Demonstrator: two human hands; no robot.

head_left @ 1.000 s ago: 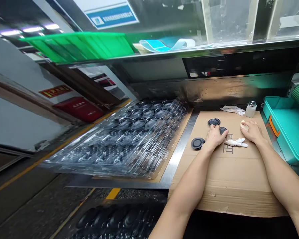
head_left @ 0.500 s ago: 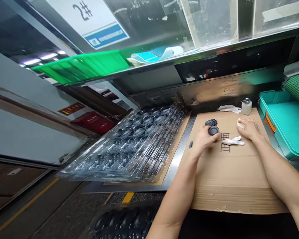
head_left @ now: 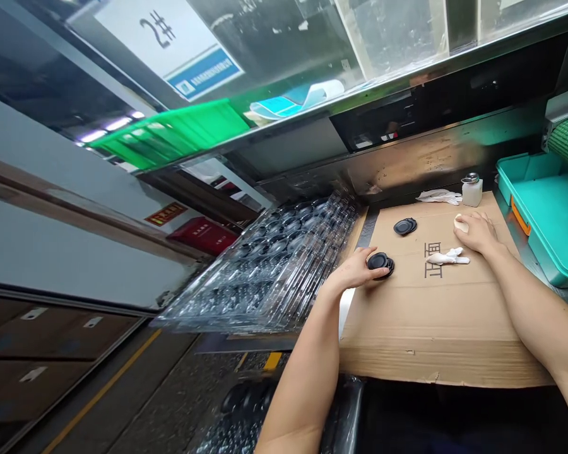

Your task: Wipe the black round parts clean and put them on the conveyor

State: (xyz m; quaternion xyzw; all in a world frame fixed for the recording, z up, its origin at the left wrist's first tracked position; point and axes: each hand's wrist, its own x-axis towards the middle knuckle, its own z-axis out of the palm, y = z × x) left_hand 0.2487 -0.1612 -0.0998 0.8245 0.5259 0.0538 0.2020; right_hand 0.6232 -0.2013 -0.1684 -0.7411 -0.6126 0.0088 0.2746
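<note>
My left hand (head_left: 357, 271) is closed around a small stack of black round discs (head_left: 380, 261) at the left edge of a cardboard sheet (head_left: 430, 315). Another pair of black discs (head_left: 404, 226) lies farther back on the cardboard. My right hand (head_left: 476, 232) rests on the cardboard at the back right, fingers curled over a small pale object (head_left: 461, 224). A crumpled white cloth (head_left: 447, 256) lies just in front of that hand.
Stacked clear plastic trays (head_left: 269, 265) holding black discs lie to the left. A small white bottle (head_left: 472, 190) and a white rag (head_left: 438, 197) sit at the back. A teal bin (head_left: 544, 221) stands right. A green tray (head_left: 170, 132) sits on the shelf above.
My left hand has moved left and toward me with a black disc, bringing it onto the disc at the cardboard's left edge. My right hand has stayed in place. The view has shifted.
</note>
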